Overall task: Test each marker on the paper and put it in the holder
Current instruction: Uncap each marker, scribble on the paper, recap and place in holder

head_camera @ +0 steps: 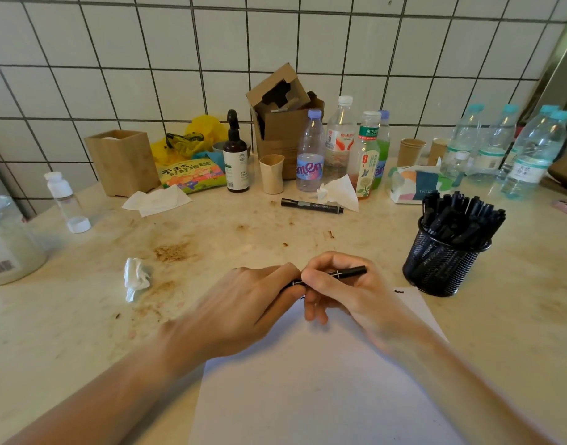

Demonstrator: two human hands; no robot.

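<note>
Nearest: white paper [324, 380] flat on stained beige counter [211, 239], both forearms coming in over it. Small black squiggle near paper's far right corner, w/ another dark mark partly hidden under the fingers.

Above paper's far edge: both hands on one black marker [349, 272], held roughly horizontal. Left hand [243, 303] curled round marker's left end; only a short bit of black shows past its fingertips. Right hand [343, 284] wrapped round the barrel, thumb on top, fingers curled beneath; right end of marker sticks out past the knuckles toward the holder. Cap on or off: cannot tell, hidden by fingers.

Right of hands, just beside paper's far corner: black mesh holder [442, 264], upright, packed w/ black markers leaning at mixed angles.

Left of hands: crumpled white tissue [135, 277] on counter, brown crumb patch nearby.

Mid-distance: second black marker [311, 206] lying on its side, capped, next to a loose white tissue. Folded white napkin further left.

Far row along tiled wall, left to right: glass jar at frame edge, small clear bottle w/ white cap, wooden box [123, 162], yellow bag + colourful packet, dark pump bottle [235, 155], beige cup, open cardboard box [283, 123], several drink bottles, paper cups, tissue pack [417, 184], cluster of water bottles at far right.
</note>
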